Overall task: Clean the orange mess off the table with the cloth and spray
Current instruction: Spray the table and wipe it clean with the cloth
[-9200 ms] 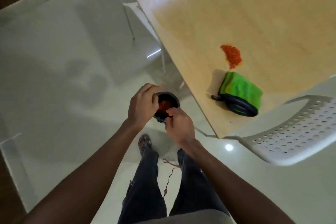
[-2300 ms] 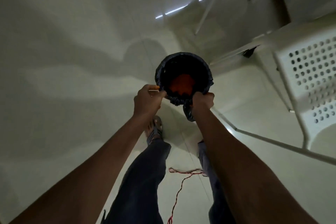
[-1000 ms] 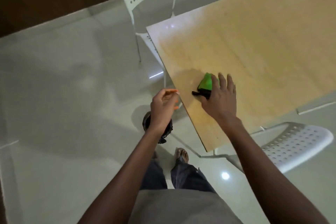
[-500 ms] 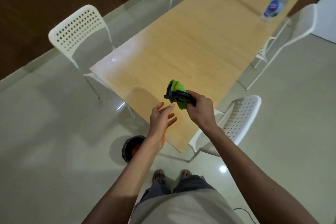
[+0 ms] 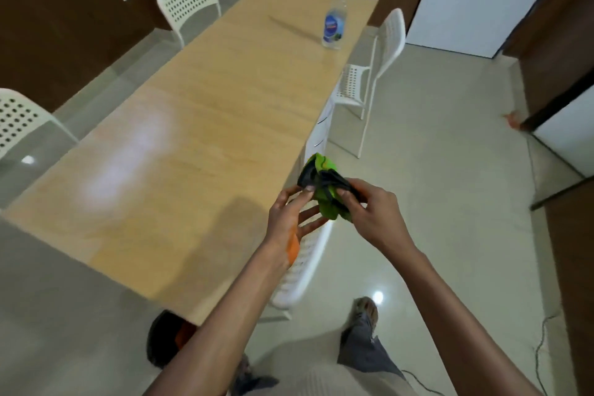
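Overhead: right hand (image 5: 374,209) grips bunched green cloth (image 5: 324,188) beyond desk (image 5: 199,125) right edge; left hand (image 5: 294,215) pinches cloth, other fingers spread. Spray bottle (image 5: 336,19) upright near far right corner. Open floor (image 5: 450,170) rightward.

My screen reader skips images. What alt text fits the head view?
Two hands hold a crumpled green cloth beside a long wooden table. A spray bottle stands at its far end, with white chairs around.
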